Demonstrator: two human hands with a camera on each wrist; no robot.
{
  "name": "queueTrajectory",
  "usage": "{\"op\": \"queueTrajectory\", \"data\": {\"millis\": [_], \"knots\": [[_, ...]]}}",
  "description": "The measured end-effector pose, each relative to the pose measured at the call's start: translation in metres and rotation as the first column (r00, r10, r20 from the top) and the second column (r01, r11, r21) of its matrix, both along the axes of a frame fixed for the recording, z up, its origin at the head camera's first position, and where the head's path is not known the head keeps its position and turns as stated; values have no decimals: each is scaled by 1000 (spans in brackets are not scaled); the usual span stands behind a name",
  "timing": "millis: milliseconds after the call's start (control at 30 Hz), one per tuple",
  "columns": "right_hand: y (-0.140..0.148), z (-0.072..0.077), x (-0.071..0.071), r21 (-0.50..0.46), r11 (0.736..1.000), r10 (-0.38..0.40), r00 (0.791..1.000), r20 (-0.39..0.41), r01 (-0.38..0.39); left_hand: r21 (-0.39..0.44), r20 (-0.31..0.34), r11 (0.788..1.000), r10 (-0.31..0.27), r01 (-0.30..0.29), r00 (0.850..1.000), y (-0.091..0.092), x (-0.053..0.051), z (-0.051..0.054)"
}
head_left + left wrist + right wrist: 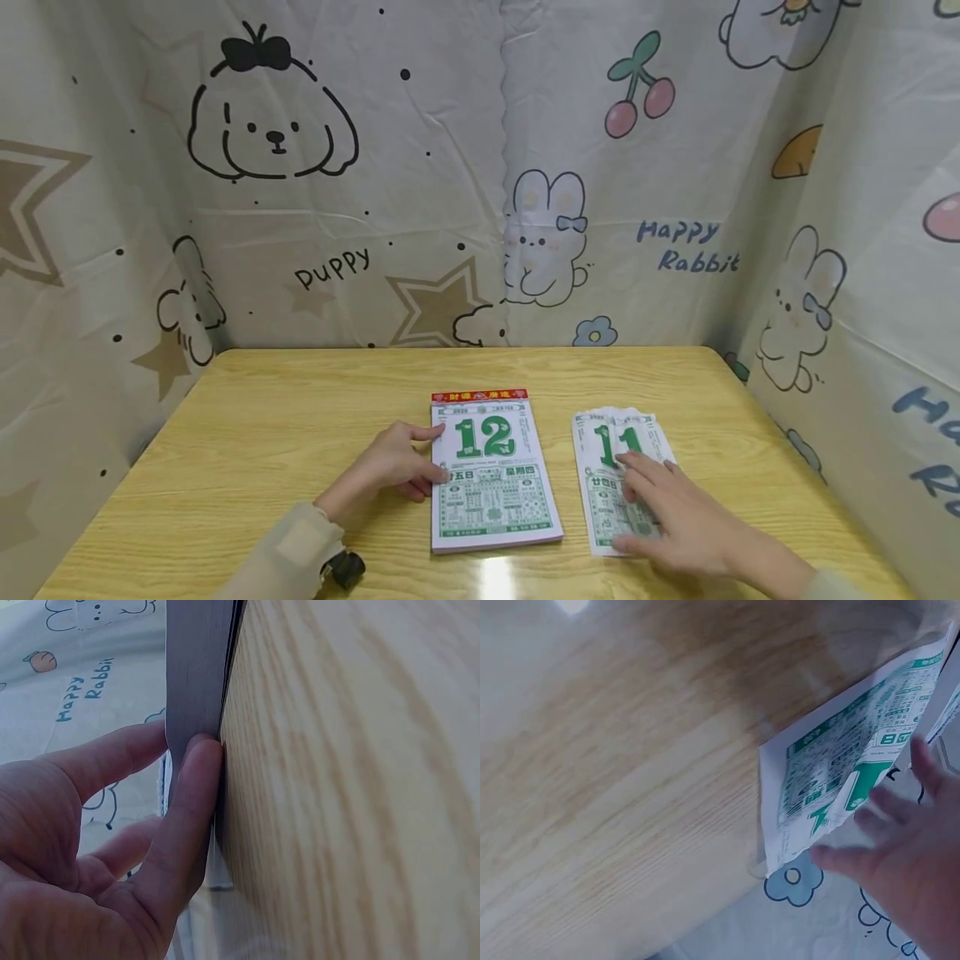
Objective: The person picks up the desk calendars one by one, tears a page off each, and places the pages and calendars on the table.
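A thick tear-off calendar [487, 475] with a red header and a green "12" lies flat on the table, left of the torn sheet. My left hand [397, 462] holds its left edge, with fingertips over the top page. In the left wrist view, a finger of that hand [112, 847] lies along the side of the page block [196, 667]. A loose calendar page [603, 500] showing "11", ragged along its top, lies to the right. Over its right part my right hand [675, 508] rests with fingers spread, also seen in the right wrist view beside the page [840, 750].
The wooden table [315, 383] carries both paper items. A patterned cloth [420, 167] hangs behind the table and along both sides. On the left sleeve cuff sits a small black device [345, 570].
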State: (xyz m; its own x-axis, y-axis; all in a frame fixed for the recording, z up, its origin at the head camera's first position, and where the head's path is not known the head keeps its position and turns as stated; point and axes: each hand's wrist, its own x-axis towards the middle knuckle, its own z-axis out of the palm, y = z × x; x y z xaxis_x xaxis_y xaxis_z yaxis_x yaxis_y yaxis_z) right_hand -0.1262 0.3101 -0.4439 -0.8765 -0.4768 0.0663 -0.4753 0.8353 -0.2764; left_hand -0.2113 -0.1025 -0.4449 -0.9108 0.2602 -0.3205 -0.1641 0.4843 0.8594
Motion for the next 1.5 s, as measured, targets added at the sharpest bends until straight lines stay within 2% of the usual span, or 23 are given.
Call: {"op": "queueTrajectory", "data": {"millis": [100,167,300,433,500,600,800,1067,1367,1500], "knots": [[-4,1,-8,-7,999,-48,995,-86,48,-1,0,1000,4,-4,1000,0,0,1],[-5,1,-14,18,998,-57,996,-74,58,2,-1,1000,5,-5,1000,1,0,2],[-4,0,-27,59,998,-7,996,91,1,12,0,1000,3,-3,1000,1,1,2],[0,-3,-37,43,998,38,966,257,-50,9,8,1000,3,-3,1000,3,2,2],[0,-5,-40,59,997,21,954,299,-40,6,7,1000,1,-1,1000,3,3,2],[-1,-6,-45,105,994,-17,947,322,-18,11,2,1000,-3,3,1000,4,4,1],[-2,-5,-51,184,983,-53,965,257,5,7,-4,1000,1,-1,1000,6,6,3],[-2,-6,-59,209,977,-88,975,203,44,-4,-19,1000,-11,11,1000,7,9,4],[2,-4,-62,191,980,-97,979,181,62,56,-55,988,-141,144,988,-3,12,2],[4,0,-61,173,983,-84,984,155,57,48,-75,987,-148,152,986,-8,16,4]]}}
